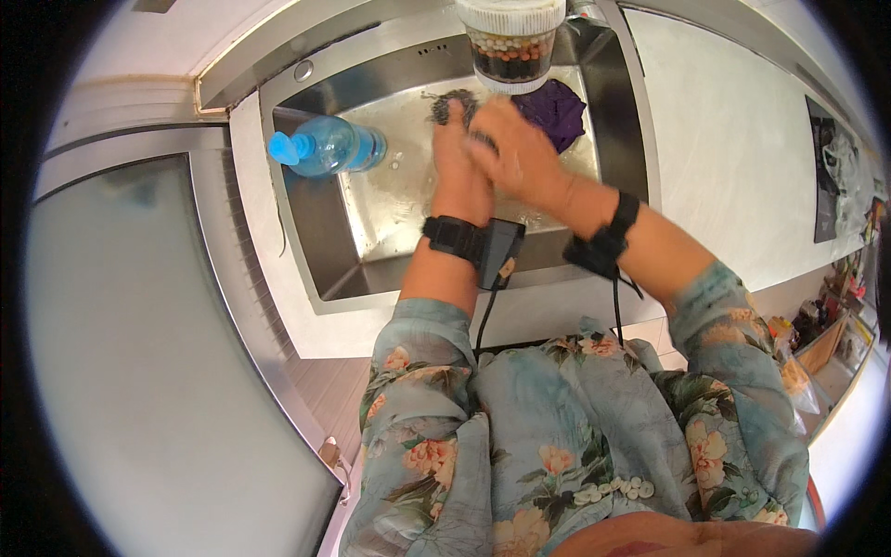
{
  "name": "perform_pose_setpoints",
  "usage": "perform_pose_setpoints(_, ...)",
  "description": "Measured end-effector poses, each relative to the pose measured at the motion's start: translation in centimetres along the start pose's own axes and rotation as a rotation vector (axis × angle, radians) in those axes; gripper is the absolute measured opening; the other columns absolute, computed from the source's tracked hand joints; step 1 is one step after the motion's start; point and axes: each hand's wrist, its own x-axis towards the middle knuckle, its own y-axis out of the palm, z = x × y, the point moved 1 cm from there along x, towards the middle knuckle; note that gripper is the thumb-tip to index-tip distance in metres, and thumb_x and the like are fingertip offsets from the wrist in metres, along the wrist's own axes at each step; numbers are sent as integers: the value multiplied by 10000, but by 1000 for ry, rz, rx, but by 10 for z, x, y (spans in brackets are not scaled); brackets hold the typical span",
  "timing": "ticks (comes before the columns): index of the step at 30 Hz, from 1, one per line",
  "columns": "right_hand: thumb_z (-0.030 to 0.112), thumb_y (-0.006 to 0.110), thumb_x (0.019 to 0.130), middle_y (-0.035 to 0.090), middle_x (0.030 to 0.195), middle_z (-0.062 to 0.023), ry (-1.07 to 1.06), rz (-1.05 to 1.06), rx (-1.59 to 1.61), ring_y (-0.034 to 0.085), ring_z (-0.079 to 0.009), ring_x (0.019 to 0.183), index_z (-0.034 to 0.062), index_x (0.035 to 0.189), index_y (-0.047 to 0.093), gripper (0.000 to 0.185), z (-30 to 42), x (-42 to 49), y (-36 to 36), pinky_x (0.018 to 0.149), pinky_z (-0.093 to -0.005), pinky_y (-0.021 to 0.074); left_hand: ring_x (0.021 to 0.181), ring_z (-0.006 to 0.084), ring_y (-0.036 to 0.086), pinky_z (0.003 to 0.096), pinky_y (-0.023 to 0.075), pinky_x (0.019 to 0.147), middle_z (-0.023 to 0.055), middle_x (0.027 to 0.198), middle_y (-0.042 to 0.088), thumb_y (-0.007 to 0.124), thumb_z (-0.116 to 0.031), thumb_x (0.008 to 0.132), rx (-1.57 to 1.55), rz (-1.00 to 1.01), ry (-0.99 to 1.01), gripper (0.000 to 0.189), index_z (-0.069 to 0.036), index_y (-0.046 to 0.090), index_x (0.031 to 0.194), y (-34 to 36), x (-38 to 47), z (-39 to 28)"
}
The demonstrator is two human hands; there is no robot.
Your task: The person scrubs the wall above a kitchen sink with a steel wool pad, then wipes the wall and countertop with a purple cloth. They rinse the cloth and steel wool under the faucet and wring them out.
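My left hand (459, 163) and my right hand (522, 157) are pressed together over the stainless steel sink (397, 202). The right hand is blurred, its fingers across the left palm. A dark stringy or mesh-like thing (454, 104) shows at the left fingertips; whether it is held or lies on the sink floor behind them is unclear. Another dark bit shows between the hands, mostly hidden. Just beyond the right hand lies a crumpled dark purple cloth (557, 115). A clear blue pump bottle (334, 146) stands in the sink, left of my hands.
A tap filter (515, 49) with white, orange and black beads hangs over the sink's far side, close above my fingers. White countertop (724, 139) runs along the right. A frosted-glass panel (139, 334) borders the left. Black cords hang from both wrist straps.
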Motion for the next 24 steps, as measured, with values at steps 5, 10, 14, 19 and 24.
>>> perform_pose_setpoints(5,277,562,939,590,977,-234,120,-183,-191,590,-450,938,54,1020,515,242,-48,41,-20,767,-513,487,997,274,638,436,569,731,146,1189,591,494,-243,1033,-102,-71,-37,318,-18,491,1258,27,-8,27)
perform_pose_setpoints(10,257,577,936,584,936,-255,309,-39,129,601,-461,886,59,1007,493,227,-21,-32,7,727,-507,487,877,236,645,410,557,724,96,1015,628,512,-250,1026,14,-70,169,265,-41,526,1189,5,8,-17)
perform_pose_setpoints(14,251,618,909,595,880,-245,215,-158,97,616,-454,851,54,979,488,246,-3,-7,-2,699,-491,495,951,216,654,363,534,809,76,1017,662,425,-319,1050,-17,-162,27,303,-77,579,1150,6,9,7)
perform_pose_setpoints(19,232,645,891,602,823,-191,273,-373,67,605,-415,763,38,955,500,250,-13,38,-27,678,-451,497,1008,280,624,438,550,791,126,1186,583,484,-218,1032,-95,-163,43,295,-32,471,1261,18,6,33)
perform_pose_setpoints(24,203,630,886,567,911,-192,119,-213,167,567,-388,810,30,934,501,222,10,2,-11,712,-425,484,889,223,627,391,536,759,82,994,617,456,-241,1041,-135,58,53,202,-56,530,1080,16,10,-1)
